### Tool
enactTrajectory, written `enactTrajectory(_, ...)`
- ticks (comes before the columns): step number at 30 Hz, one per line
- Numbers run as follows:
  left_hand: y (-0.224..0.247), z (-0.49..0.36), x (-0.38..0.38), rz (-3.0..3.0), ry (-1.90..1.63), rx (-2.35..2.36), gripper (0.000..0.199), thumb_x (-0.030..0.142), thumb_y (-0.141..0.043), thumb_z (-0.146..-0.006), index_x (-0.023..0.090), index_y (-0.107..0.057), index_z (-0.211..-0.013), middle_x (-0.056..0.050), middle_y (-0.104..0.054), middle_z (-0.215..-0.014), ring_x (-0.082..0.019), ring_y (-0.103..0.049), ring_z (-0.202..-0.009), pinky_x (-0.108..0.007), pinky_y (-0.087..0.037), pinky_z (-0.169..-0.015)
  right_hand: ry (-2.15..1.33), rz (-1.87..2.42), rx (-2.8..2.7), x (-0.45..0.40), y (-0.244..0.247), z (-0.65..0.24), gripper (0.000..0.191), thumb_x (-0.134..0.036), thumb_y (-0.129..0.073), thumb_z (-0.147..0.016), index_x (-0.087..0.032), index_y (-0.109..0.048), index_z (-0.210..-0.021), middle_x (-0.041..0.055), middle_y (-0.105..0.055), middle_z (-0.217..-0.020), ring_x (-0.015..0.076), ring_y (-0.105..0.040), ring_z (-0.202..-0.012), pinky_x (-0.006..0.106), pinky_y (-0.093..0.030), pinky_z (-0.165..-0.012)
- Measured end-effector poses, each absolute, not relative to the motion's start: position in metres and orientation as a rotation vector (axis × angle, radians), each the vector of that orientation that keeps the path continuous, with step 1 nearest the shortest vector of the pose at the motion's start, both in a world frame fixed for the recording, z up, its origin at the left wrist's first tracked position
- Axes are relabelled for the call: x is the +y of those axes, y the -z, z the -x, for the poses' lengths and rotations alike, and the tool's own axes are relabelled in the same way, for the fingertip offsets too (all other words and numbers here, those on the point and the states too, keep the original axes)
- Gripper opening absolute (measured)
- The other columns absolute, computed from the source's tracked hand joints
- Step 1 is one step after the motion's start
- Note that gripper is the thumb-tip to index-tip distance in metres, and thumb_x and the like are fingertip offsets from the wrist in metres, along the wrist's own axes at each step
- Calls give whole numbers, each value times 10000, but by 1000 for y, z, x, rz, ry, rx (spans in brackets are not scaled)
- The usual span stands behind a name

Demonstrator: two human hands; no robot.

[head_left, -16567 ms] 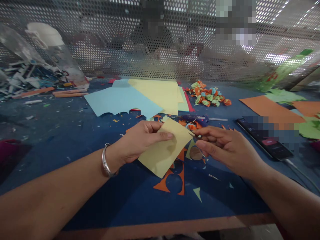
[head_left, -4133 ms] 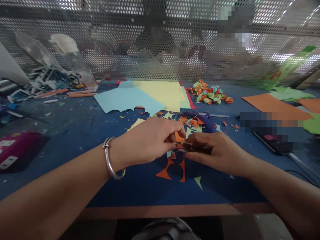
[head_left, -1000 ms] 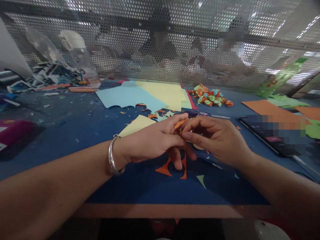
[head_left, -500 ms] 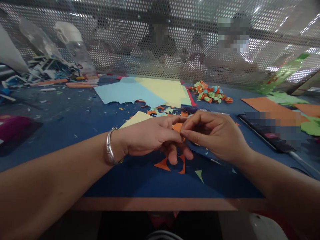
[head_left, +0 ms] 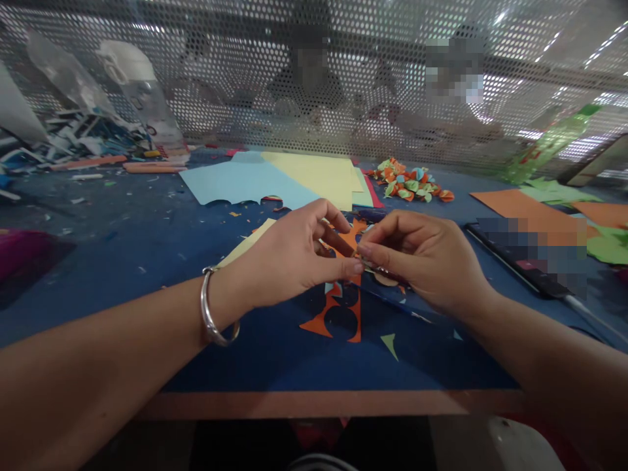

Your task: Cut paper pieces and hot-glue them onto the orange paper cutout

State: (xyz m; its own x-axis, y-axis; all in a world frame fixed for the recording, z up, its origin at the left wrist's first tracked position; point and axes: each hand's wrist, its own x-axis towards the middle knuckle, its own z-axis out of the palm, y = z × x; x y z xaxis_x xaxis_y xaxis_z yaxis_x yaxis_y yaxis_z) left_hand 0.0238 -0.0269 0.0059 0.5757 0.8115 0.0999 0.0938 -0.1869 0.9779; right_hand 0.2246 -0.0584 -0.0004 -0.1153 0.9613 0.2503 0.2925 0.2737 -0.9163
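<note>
Over the blue desk (head_left: 147, 261), the left hand (head_left: 289, 261) and right hand (head_left: 422, 261) meet at centre, fingers pinched shut on a small folded paper piece (head_left: 366, 265). Since half a second ago, the left forefinger has lifted. Orange offcut (head_left: 338, 314) at six o'clock.

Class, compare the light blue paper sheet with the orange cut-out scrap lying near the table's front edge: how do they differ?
The light blue paper sheet is large and mostly whole, with scallops cut along its near edge; the orange cut-out scrap is small, with round holes cut out. The sheet lies beyond the left hand; the scrap lies nearer. Both lie flat on the blue table.
</note>
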Motion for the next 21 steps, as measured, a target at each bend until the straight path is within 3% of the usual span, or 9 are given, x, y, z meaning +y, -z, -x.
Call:
enactTrajectory(12, 2, -23, -30, -1930, -826, 817, 302, 156, -700, -794, 235, -517, -1022, 16, -725, -769, -146, -711, -676, -228, -513, -584, -821, 1200, -1680, -58, 2, -224, 172, -312, -800, -785, -182, -687, -784, -39, -587, -559, 82, -473, -452, 229, -350, -408)
enactTrajectory(21, 0, -25, -23, -1609, -754, 760, 343, 106, -742, -725, 209, -512, -957, 5, -714, -726, -148, -696, -672, -236, -485, -589, -907, 1175, -1677, -57, 2, -225, 186, -350, -798, -793, -184, -724, -828, -31, -602, -587, 78, -464, -462, 228, -340, -419)
